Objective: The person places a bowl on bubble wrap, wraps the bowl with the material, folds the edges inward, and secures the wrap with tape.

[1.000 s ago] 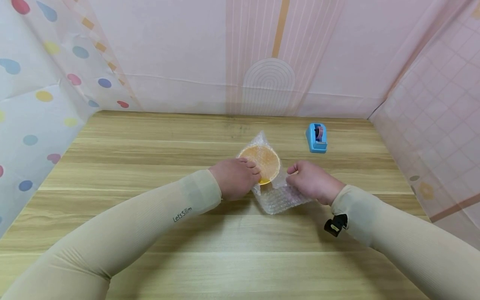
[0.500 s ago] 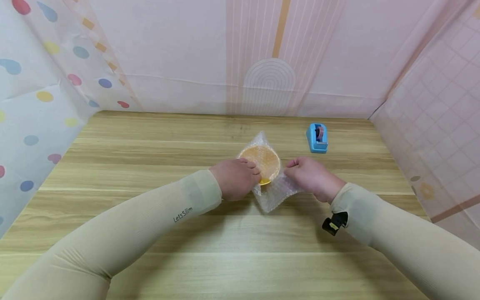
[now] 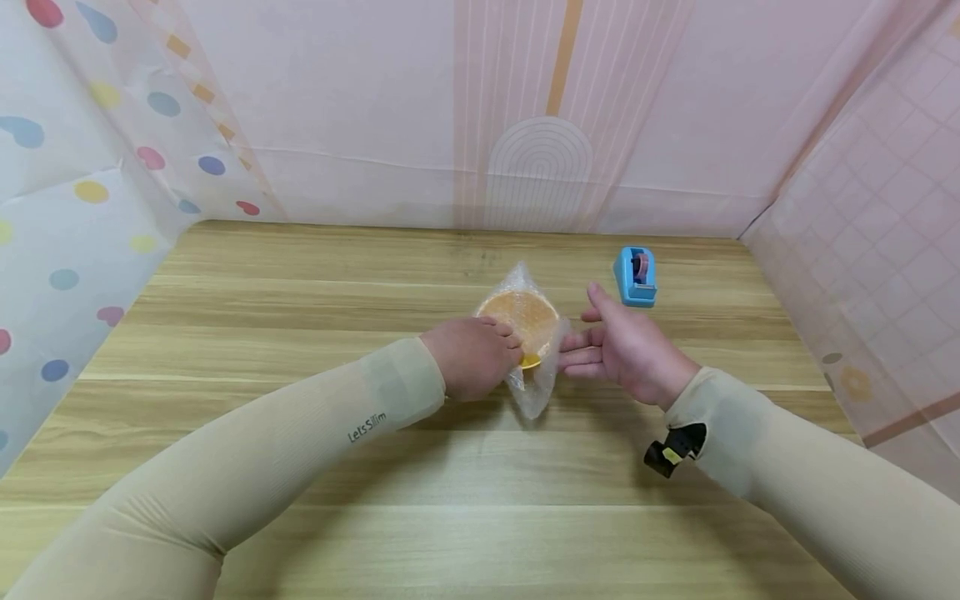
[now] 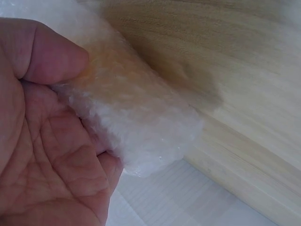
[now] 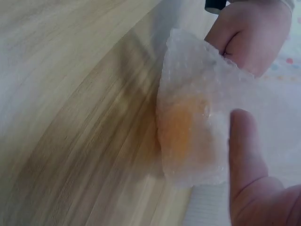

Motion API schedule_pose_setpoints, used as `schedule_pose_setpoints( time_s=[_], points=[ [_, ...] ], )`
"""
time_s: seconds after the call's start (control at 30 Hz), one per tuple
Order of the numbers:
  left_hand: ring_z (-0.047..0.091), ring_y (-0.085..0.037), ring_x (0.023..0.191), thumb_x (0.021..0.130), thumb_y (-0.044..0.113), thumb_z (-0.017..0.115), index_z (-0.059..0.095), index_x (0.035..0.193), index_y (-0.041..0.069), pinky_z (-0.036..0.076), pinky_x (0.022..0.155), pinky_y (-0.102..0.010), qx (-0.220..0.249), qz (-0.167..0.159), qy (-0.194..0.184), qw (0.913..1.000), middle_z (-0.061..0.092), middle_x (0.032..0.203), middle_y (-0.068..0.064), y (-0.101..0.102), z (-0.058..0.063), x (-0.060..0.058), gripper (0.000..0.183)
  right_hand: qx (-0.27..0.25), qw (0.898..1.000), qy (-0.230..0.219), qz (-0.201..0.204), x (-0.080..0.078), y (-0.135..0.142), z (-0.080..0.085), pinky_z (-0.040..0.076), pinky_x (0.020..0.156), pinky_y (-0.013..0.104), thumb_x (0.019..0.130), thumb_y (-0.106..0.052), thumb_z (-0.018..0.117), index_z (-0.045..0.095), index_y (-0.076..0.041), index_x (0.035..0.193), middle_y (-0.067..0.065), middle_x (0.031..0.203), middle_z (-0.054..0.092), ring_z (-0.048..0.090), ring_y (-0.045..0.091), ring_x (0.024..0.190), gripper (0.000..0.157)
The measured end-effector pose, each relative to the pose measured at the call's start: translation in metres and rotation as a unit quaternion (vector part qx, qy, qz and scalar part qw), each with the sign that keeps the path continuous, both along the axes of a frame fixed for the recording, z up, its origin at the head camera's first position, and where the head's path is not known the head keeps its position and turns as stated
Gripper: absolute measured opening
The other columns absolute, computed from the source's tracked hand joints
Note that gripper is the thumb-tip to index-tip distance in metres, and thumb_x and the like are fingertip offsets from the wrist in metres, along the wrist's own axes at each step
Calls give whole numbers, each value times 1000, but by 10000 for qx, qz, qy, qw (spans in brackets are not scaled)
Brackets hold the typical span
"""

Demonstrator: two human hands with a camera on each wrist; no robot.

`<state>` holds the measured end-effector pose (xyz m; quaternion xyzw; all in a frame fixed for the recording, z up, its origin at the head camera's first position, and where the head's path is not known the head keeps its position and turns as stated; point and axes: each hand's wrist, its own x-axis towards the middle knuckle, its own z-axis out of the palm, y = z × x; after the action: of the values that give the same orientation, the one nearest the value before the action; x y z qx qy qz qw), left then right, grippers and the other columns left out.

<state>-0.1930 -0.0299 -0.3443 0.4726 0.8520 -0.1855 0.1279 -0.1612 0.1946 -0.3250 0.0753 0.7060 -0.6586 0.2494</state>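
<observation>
Hands, 2. Left hand: forearm reaching forward; grip closed on bubble wrap, thumb and fingers at the near-left edge of 1 round orange item. Right hand: grip wide, thumb raised apart, fingers extended toward the wrap's right side. Orange item: inside the wrap, between both hands, mid-table.

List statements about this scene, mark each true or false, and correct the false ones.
1. Bubble wrap covers a round orange object. True.
2. The blue tape dispenser stands nearer the right hand than the left hand. True.
3. The left hand grips the blue tape dispenser. False: it holds the wrapped round orange object.
4. The right hand is balled into a fist. False: its thumb and several fingers are extended.
</observation>
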Motion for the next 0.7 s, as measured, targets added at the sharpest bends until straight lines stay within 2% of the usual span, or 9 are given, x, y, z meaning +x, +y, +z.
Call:
schedule_pose_setpoints(
  time_s=[0.1,0.23,0.3,0.37,0.43,0.5,0.57,0.63,0.7],
  points=[
    [41,-25,156,108,21,49,52,153,10,28,132,-42,-34,69,-73,9999,48,164,-3,1,1,0,46,-78,9998,187,62,1,-2,-1,60,101,39,115,-45,31,28,6,148,33,139,60,75,25,107,61],
    [39,-25,156,108,21,50,50,155,9,28,132,-42,-26,124,-118,9999,47,165,-3,1,1,0,48,220,9963,722,416,6,-4,-7,59,103,35,112,-11,34,42,7,129,36,140,60,71,33,122,26],
    [38,-25,157,108,21,50,49,156,9,27,132,-41,-33,148,-125,9998,46,165,-3,1,1,0,50,511,9896,1125,739,9,-5,-11,58,104,33,108,2,35,45,10,126,35,142,59,66,37,130,22],
    [37,-24,157,107,21,51,48,157,9,26,132,-41,-46,176,-153,9997,46,166,-3,1,1,-1,52,938,9757,1617,1147,12,-5,-14,57,107,34,104,9,37,50,9,125,30,144,60,62,38,136,25],
    [36,-24,158,107,20,51,47,158,10,25,133,-41,-61,206,-195,9996,45,166,-2,0,1,-1,52,1510,9492,2238,1615,16,-5,-17,55,110,40,102,13,39,55,7,124,24,146,62,60,37,138,28],
    [35,-24,159,107,19,51,47,158,12,24,133,-42,-66,254,-258,9993,44,167,-2,0,0,-2,52,2206,9110,2840,2018,19,-5,-20,55,110,45,101,14,42,60,0,123,17,149,62,60,35,139,32],
    [35,-25,159,107,19,50,50,157,12,23,133,-43,-19,305,-309,9991,45,166,-2,0,0,-2,50,2905,8590,3457,2411,21,-5,-23,57,105,46,98,14,46,60,-2,132,12,147,65,65,33,131,40],
    [36,-26,158,107,18,50,53,154,12,23,133,-43,5,336,-334,9989,47,165,-2,0,0,-2,48,3458,8067,3938,2730,21,-5,-28,55,108,48,99,11,50,60,-5,139,11,151,62,63,33,135,44],
    [37,-27,157,106,18,50,56,152,11,23,133,-43,14,343,-329,9989,50,163,-3,1,0,-2,47,3831,7633,4267,2975,20,-6,-33,52,112,48,101,7,55,57,-6,148,11,154,59,61,33,137,48]
  ],
)
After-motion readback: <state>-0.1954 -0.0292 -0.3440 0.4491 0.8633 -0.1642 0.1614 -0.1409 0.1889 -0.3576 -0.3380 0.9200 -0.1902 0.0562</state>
